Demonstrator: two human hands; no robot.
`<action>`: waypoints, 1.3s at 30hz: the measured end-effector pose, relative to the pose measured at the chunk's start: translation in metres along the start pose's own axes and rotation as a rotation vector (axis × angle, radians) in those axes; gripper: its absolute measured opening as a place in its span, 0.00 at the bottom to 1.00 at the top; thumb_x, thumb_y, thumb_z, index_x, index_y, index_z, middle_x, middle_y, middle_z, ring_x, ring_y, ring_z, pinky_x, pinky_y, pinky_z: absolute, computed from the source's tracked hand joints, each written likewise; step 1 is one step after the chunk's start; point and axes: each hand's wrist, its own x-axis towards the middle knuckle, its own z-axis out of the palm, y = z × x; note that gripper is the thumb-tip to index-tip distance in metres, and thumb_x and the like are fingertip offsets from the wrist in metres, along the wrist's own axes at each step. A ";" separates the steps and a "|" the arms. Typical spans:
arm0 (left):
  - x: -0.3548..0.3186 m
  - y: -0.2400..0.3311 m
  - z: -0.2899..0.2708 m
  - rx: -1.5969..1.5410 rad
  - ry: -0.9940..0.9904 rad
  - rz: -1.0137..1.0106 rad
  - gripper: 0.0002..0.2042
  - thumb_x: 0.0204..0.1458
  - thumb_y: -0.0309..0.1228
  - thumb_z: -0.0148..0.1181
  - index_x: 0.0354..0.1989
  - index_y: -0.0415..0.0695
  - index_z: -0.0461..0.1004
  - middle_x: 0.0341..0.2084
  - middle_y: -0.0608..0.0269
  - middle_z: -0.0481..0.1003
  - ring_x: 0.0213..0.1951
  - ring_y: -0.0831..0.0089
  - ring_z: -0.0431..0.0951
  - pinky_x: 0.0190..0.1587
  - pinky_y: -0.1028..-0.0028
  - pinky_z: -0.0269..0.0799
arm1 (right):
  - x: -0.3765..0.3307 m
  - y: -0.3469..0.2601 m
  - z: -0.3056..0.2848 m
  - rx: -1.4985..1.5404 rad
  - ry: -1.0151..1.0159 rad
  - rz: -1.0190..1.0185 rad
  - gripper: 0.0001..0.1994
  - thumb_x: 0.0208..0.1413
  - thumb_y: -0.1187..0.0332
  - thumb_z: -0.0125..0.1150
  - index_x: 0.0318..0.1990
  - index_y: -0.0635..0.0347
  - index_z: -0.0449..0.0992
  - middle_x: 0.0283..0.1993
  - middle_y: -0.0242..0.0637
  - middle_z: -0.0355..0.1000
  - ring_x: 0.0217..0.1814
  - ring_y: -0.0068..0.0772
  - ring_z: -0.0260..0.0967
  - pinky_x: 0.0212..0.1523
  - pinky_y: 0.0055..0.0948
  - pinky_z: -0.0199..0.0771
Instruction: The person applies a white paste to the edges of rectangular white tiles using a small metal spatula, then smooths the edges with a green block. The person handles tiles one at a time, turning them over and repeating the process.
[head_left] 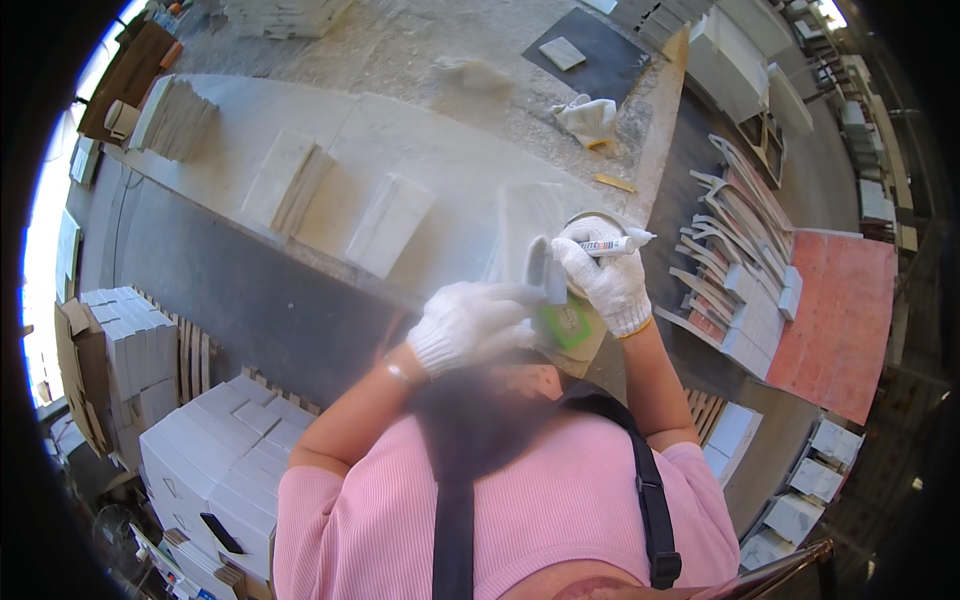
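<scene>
My right hand (pixel 612 283), in a white knitted glove, is closed around a slim white tube (pixel 606 246). The tube lies nearly level, its pale pointed tip toward the right. My left hand (pixel 470 322), gloved the same way, is partly blurred, with its fingers reaching toward the right hand. At its fingertips stands a narrow grey-blue piece with a rounded top (pixel 540 268), and the fingers seem closed on it. A pale stone slab (pixel 518 220) lies on the table beyond. Below the right hand sits a yellowish item with a green label (pixel 566 326), partly covered.
Pale slabs (pixel 390 225) and a stacked group of tiles (pixel 284 180) rest on the dusty table (pixel 350 125). A crumpled white glove (pixel 588 121) lies at the far right. Curved strips (pixel 735 225) stand along a rack on the right. White boxes (pixel 215 440) fill the lower left.
</scene>
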 end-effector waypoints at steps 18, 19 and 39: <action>-0.001 -0.003 0.009 -0.033 0.209 0.125 0.10 0.54 0.41 0.66 0.32 0.48 0.84 0.53 0.67 0.83 0.35 0.58 0.83 0.38 0.63 0.79 | -0.005 -0.009 -0.001 0.105 0.080 -0.072 0.04 0.51 0.70 0.71 0.29 0.58 0.85 0.30 0.37 0.81 0.34 0.44 0.76 0.43 0.41 0.75; -0.001 -0.003 0.008 -0.031 0.207 0.127 0.10 0.54 0.41 0.67 0.32 0.48 0.84 0.53 0.67 0.83 0.35 0.58 0.83 0.38 0.63 0.79 | -0.005 -0.009 0.000 0.120 0.077 -0.069 0.03 0.51 0.71 0.70 0.29 0.58 0.86 0.30 0.38 0.81 0.35 0.44 0.76 0.43 0.42 0.75; -0.003 -0.002 0.002 0.011 0.044 0.037 0.14 0.60 0.44 0.62 0.43 0.49 0.85 0.56 0.72 0.81 0.45 0.62 0.85 0.47 0.63 0.80 | -0.018 -0.010 -0.008 0.112 -0.216 0.033 0.03 0.59 0.73 0.69 0.36 0.64 0.82 0.35 0.34 0.79 0.39 0.29 0.75 0.44 0.30 0.75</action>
